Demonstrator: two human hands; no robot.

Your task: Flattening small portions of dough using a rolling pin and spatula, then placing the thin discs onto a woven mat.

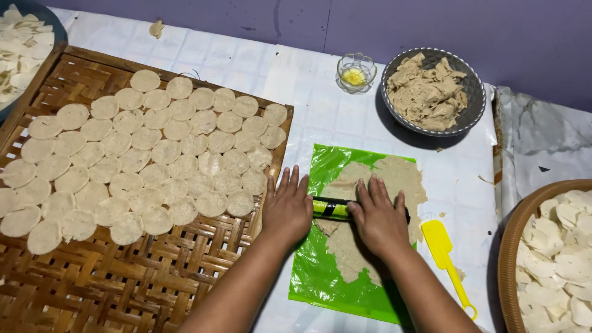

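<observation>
1. Woven bamboo tray [185, 271], largest piece in view, cut off at the left and bottom edges; rows of thin pale dough rounds [148, 154] laid flat over its upper half, many touching or overlapping at the rims.
2. Round woven basket [512, 246] at the right, more than half out of frame, heaped with white curled chips; a similar heap in a dark-rimmed container [55, 37] at the top left corner, mostly cut off.
3. Green plastic sheet [320, 277] spread on the white tiled table cover, carrying a flattened slab of beige dough [401, 179]; middle of the slab hidden under the hands.
4. Grey mesh bowl [468, 117] beyond the sheet, filled with torn lumps of the same beige dough.
5. Left hand [287, 209] flat, fingers spread, palm pressing the near end of a dark roller with a green-yellow band [330, 208]; that end hidden beneath the palm.
6. Right hand [377, 219] flat likewise, fingers apart, pressing the roller's other end; roller lying across the dough, only its middle visible.
7. Yellow plastic scraper [444, 246] just right of the sheet, handle toward the bottom edge.
8. Small clear glass dish [356, 71] left of the bowl, a little yellow liquid inside; kind impossible to tell.
</observation>
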